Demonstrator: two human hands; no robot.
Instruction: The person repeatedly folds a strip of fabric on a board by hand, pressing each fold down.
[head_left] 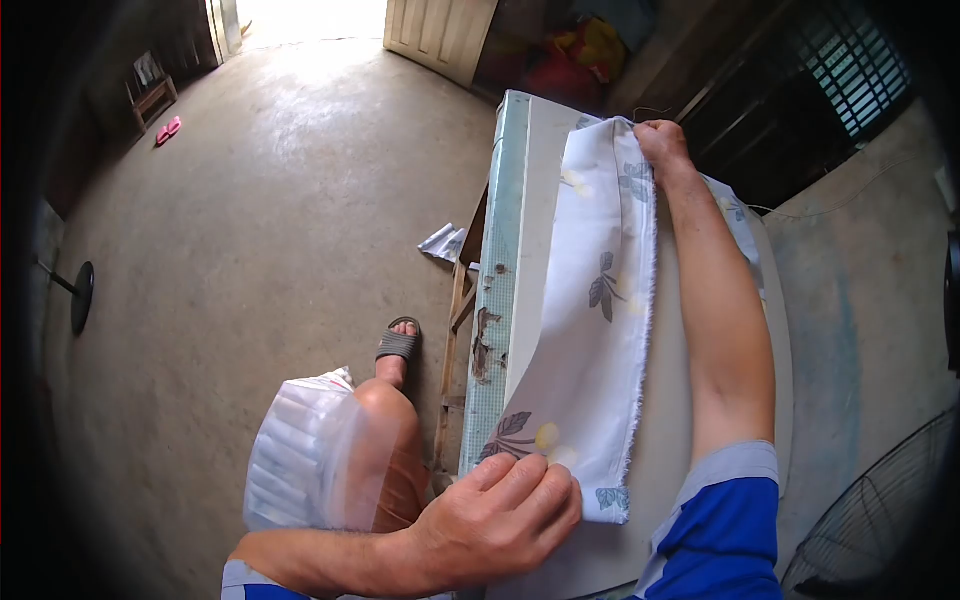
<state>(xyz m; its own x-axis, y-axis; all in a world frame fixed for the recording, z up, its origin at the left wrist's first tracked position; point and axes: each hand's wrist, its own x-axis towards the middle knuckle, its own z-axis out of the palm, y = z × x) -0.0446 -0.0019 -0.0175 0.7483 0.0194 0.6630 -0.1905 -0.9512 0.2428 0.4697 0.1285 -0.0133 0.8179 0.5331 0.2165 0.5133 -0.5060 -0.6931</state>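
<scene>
A long strip of white fabric (600, 300) printed with grey leaves and yellow spots stretches lengthwise along the table (530, 150). Its right edge is frayed, and a fold line runs near the top. My left hand (505, 515) is closed in a pinch on the near end, with the fingers curled over the cloth. At the far end my right hand (662, 145), arm outstretched, grips the fabric's top right corner. More printed fabric (738, 230) lies beyond my right forearm, partly hidden by it.
A clear plastic bag of white rolls (300, 460) is by my knee. A fabric scrap (443, 242) hangs at the table's left side. A fan (870, 510) stands at the lower right. Pink slippers (168, 131) and a wooden chair (152, 95) are near the open door (440, 35).
</scene>
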